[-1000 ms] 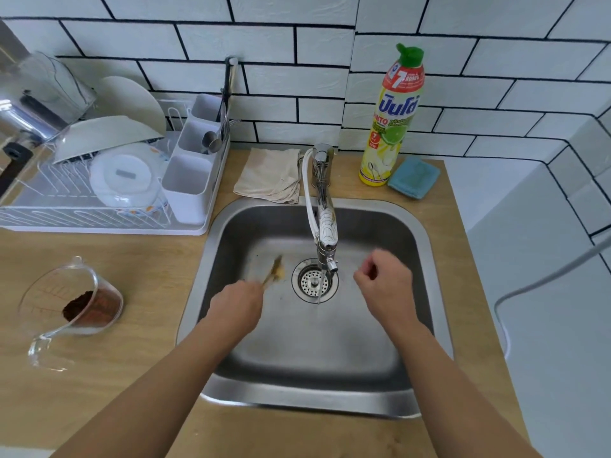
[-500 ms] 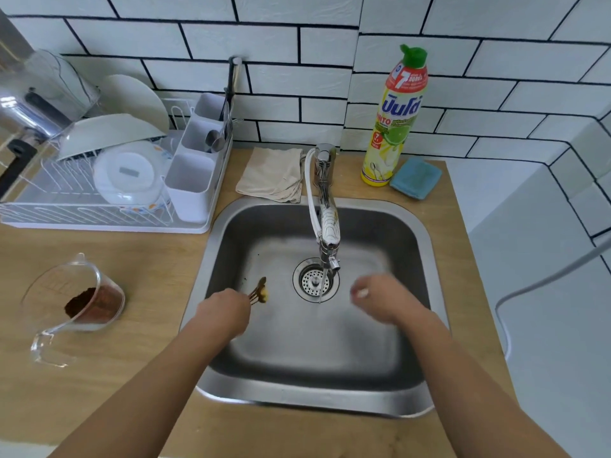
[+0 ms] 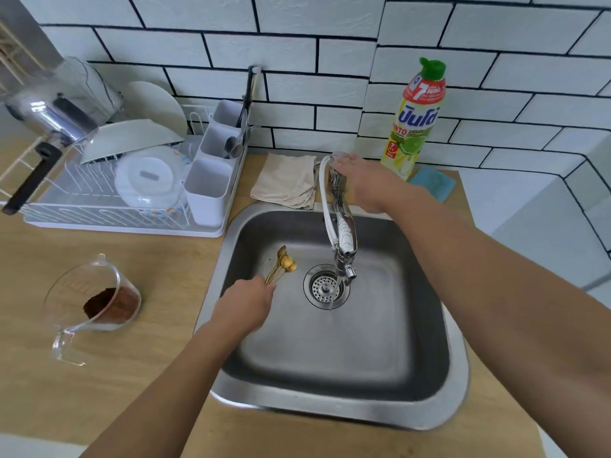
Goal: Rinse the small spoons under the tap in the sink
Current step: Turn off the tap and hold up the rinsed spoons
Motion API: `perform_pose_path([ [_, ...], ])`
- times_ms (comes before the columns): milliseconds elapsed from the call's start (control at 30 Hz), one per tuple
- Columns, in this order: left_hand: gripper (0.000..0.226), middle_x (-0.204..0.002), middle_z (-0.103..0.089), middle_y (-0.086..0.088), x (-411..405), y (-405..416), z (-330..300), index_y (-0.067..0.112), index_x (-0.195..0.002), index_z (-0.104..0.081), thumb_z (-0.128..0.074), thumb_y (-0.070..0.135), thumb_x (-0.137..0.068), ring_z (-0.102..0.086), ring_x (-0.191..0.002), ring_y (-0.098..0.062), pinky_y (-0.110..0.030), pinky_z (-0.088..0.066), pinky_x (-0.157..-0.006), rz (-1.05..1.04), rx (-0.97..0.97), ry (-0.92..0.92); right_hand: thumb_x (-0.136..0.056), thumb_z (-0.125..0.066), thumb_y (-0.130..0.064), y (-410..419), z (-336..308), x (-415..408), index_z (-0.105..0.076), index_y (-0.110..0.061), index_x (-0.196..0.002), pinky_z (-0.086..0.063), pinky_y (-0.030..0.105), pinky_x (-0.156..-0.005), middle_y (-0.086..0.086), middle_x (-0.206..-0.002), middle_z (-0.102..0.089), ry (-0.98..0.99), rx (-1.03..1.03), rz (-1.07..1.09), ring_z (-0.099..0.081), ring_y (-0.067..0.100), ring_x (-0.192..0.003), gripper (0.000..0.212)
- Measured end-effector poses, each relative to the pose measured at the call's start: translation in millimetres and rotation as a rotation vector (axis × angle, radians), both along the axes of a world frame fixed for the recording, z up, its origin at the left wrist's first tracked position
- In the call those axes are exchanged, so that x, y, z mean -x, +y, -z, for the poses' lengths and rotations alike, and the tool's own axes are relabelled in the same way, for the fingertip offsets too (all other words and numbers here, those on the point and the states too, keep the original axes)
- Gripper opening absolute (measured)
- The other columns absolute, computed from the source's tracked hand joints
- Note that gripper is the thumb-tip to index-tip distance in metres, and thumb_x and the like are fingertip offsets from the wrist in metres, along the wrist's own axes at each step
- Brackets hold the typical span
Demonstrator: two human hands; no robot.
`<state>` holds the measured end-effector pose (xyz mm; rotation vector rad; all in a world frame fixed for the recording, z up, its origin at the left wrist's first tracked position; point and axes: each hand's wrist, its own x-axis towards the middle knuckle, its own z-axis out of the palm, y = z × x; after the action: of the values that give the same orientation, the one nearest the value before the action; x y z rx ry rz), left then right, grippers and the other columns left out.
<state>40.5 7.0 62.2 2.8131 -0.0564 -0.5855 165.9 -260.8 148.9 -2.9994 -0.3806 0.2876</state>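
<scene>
While spoons (image 3: 281, 266) fan out past my left hand (image 3: 246, 302), its grip clamps their handles; right hand (image 3: 360, 180) rests flat-fingered on tap (image 3: 342, 226).

Views: one only, worn on the person's head; no second view to share ground with
Position: above the near edge of the sink (image 3: 458, 385); standing height
Facing: forward and steeply down; towards the tiled wall (image 3: 297, 44) at the back
Lens: wide-angle; straight tile lines bow near the frame edges
Nearness: both forearms enter from the bottom edge and fill the lower corners; the tap (image 3: 344, 233) sits near centre
Reach: dish rack (image 3: 125, 219) at the left; detergent bottle (image 3: 413, 117) at upper right; wooden counter (image 3: 132, 375) across the foreground
</scene>
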Motion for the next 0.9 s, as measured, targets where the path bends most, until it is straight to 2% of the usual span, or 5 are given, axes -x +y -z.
perform_pose_path([
  [167,0.038,-0.095,-0.064,-0.005,0.0,0.2,-3.0,0.012,-0.116,-0.056,-0.034,0.042,-0.107,-0.064,-0.083,-0.019,-0.033,-0.054,-0.077,-0.023,0.033,0.047,-0.089,-0.043,0.017,-0.6,6.5,11.9,-0.007,-0.020,-0.166,-0.022,0.042,-0.125,-0.007,-0.175,-0.002,0.037,-0.015,0.020,-0.011,0.022,-0.161,0.093],
  [367,0.027,-0.071,-0.049,0.004,-1.3,5.5,-5.5,0.018,-0.098,-0.045,-0.034,0.040,-0.107,-0.047,-0.059,-0.008,-0.025,-0.038,-0.052,-0.025,0.016,0.035,-0.097,-0.063,-0.010,2.9,32.6,97.0,-0.070,-0.014,-0.122,-0.050,0.034,-0.096,0.003,-0.117,-0.073,-0.238,-0.694,0.574,-0.066,0.018,-0.099,0.027],
  [467,0.023,-0.071,-0.049,0.002,-1.2,8.9,-16.2,0.018,-0.094,-0.044,-0.038,0.036,-0.107,-0.046,-0.055,-0.010,-0.023,-0.031,-0.044,-0.003,0.008,0.065,-0.086,-0.076,-0.015,15.2,62.7,155.3,-0.061,-0.016,-0.085,-0.043,0.027,-0.062,-0.002,-0.081,-0.063,-0.125,-0.727,0.785,-0.055,0.014,-0.070,0.016],
  [633,0.017,-0.082,-0.061,-0.009,0.9,5.2,-37.0,0.012,-0.093,-0.046,-0.044,0.024,-0.104,-0.053,-0.052,-0.017,-0.024,-0.037,-0.042,0.000,0.079,0.134,-0.082,-0.070,-0.005,25.8,75.4,193.9,-0.043,-0.019,-0.064,-0.032,0.017,-0.049,-0.002,-0.064,-0.049,0.027,-0.648,0.826,-0.045,0.022,-0.067,0.035],
  [900,0.024,-0.062,-0.054,-0.006,31.7,-10.6,-63.9,0.023,-0.084,-0.036,-0.037,0.032,-0.106,-0.057,-0.052,-0.026,-0.038,-0.039,-0.044,-0.097,0.532,-0.412,-0.072,-0.063,-0.006,25.0,1.6,190.2,-0.041,-0.022,-0.065,-0.031,0.014,-0.055,-0.005,-0.059,-0.043,-0.770,-0.736,0.645,-0.041,0.006,-0.060,0.028],
])
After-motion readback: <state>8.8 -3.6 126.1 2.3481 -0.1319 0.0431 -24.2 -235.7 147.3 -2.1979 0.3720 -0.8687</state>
